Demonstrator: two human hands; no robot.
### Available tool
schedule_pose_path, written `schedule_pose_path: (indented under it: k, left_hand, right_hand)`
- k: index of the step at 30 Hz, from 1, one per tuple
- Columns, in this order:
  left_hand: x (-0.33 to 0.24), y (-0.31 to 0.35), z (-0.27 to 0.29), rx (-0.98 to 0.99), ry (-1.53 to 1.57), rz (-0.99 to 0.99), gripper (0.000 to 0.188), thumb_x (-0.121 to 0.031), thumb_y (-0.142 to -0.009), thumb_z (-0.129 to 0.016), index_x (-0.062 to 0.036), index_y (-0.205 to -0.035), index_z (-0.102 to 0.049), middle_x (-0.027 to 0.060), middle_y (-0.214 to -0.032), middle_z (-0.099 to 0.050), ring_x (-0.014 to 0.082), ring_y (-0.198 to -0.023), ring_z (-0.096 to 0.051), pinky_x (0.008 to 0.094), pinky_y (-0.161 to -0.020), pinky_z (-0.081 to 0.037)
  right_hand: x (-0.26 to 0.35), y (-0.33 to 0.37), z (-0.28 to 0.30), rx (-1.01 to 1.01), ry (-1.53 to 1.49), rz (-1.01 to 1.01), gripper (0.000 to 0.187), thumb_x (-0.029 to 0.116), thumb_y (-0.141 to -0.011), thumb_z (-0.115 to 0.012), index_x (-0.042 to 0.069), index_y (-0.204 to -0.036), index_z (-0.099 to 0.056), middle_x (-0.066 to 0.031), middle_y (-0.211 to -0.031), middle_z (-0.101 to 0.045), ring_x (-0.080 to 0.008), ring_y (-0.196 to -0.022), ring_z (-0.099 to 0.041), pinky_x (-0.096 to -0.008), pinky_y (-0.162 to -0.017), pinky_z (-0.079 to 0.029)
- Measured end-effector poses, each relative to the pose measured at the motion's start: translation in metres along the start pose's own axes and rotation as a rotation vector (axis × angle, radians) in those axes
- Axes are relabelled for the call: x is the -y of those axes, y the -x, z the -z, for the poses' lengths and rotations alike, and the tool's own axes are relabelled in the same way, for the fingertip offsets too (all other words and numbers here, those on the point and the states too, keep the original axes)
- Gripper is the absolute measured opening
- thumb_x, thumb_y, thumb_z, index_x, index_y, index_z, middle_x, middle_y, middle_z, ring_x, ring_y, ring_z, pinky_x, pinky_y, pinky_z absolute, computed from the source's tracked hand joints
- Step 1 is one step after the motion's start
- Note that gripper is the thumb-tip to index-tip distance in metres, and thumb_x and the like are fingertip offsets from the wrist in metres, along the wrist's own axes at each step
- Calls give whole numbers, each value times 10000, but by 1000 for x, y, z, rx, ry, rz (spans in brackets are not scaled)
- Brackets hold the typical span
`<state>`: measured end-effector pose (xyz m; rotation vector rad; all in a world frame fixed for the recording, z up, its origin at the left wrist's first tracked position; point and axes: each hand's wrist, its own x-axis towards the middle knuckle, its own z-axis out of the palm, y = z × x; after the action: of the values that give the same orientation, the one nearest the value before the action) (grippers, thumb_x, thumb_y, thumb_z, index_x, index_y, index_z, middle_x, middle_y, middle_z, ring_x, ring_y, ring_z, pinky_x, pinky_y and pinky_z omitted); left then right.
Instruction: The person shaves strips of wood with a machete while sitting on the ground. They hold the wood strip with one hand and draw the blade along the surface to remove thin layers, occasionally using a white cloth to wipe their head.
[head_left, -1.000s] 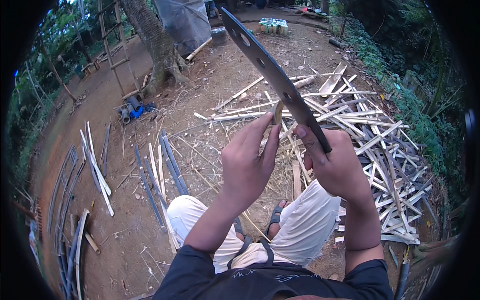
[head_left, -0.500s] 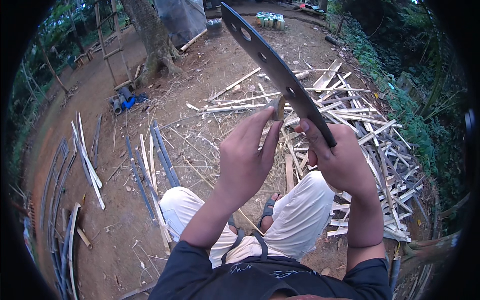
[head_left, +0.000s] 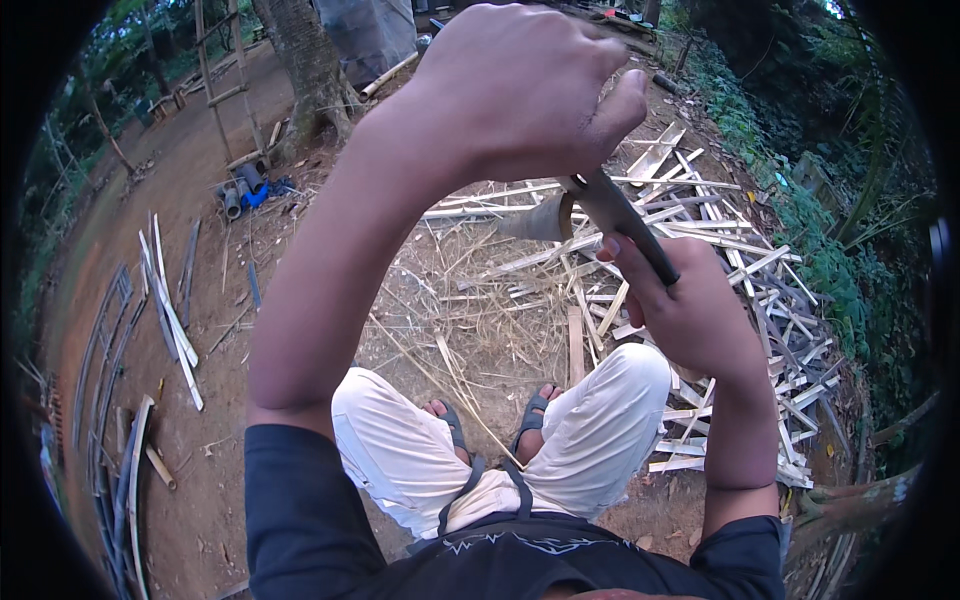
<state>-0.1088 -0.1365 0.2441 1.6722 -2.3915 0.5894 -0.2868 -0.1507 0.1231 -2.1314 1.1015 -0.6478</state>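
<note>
Both hands grip the blade, slanting up-left.

My left hand is up high over my right hand, with the big knife between them, the pile of split sticks on the ground to my right, and long poles to my left.

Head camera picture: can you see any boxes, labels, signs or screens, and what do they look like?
None that can be made out.
The left hand and right hand hold a dark blade with a pale bamboo piece.
Split bamboo strips lie on the dirt.
Blue and grey tubes lie by a tree trunk.
</note>
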Motion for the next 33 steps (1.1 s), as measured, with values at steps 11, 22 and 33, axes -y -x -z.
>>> schedule_pose_path:
  k: [11, 22, 33]
  left_hand:
    - [42, 2, -56, -561, 106, -151, 538, -334, -961, -324, 84, -934, -661, 246, -916, -680, 381, -1028, -620, 491, -1006, -438]
    - [104, 0, -157, -371, 118, 142, 536, -337, -1010, -271, -38, -1250, -645, 205, -1180, -674, 349, -1162, -607, 431, -1062, -427]
    - [115, 2, -218, -624, 220, 291, 442, -319, -1026, -354, -46, -1198, -657, 143, -1125, -692, 312, -1168, -588, 414, -1004, -443]
  right_hand:
    - [-7, -30, -25, 66, 41, 99, 419, 282, -1000, -593, -50, -747, -634, -127, -503, -461, -165, -473, -366, -382, -485, -353]
    - [-15, -58, -55, 71, 142, 100, 407, 275, -1013, -542, -38, -781, -661, -216, -575, -577, -404, -535, -563, -467, -575, -448]
    - [-60, -99, -93, 120, 196, 65, 405, 295, -1001, -541, -38, -835, -700, -255, -674, -633, -423, -659, -647, -493, -645, -505]
